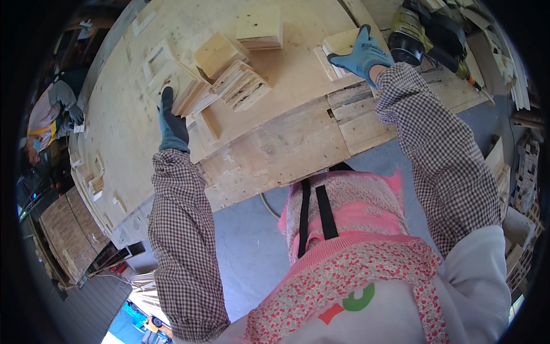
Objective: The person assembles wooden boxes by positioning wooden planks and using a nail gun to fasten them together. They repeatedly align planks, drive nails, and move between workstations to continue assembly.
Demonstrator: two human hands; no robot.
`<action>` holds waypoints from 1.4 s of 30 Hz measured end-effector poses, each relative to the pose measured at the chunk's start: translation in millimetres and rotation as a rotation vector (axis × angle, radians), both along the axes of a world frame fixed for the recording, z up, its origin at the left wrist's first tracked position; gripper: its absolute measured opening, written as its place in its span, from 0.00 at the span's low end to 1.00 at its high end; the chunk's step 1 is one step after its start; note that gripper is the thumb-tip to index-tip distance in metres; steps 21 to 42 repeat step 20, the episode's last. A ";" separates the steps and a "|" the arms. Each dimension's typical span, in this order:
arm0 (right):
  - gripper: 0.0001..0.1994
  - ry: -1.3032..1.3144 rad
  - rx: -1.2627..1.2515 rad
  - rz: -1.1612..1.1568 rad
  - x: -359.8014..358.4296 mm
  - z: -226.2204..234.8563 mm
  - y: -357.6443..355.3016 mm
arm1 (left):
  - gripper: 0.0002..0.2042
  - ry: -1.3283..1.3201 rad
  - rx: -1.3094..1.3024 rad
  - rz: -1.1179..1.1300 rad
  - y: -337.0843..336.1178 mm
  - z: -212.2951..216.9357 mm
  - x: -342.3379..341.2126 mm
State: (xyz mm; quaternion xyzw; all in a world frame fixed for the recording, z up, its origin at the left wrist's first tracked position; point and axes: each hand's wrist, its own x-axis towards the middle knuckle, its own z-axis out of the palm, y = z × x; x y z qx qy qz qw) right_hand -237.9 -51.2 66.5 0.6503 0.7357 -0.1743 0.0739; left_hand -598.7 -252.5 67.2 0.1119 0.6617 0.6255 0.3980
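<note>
My left hand (173, 123), in a blue-grey work glove, grips a stack of square plywood pieces (192, 94) at its near left side. The thumb lies over the top piece, and the other fingers are partly hidden. Farther right, my right hand (366, 56), gloved alike, has thumb and forefinger spread against another stack of wooden pieces (342, 41) and touches its near right corner. Between the hands are a plywood stack (220, 55), a tilted stack with rough layered edges (242, 86) and a squared block of stacked pieces (259, 27).
A large plywood worktable (298, 86) spreads ahead, with an open wooden frame (159, 57) near the left stack. At the far right lies a black and olive power tool (409, 43). Another person (54, 112) in grey gloves works beyond the table's left edge.
</note>
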 end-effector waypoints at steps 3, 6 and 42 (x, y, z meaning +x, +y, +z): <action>0.52 -0.062 -0.050 0.188 14.7 3.4 9.6 | 0.24 0.013 0.008 0.019 0.8 -7.1 -2.4; 0.54 -0.226 -0.044 0.479 28.9 22.4 9.5 | 0.26 0.040 -0.023 0.057 0.4 -1.2 1.8; 0.53 -0.512 -0.055 1.088 0.0 47.7 17.6 | 0.31 0.019 0.075 0.069 -1.4 -7.0 -1.2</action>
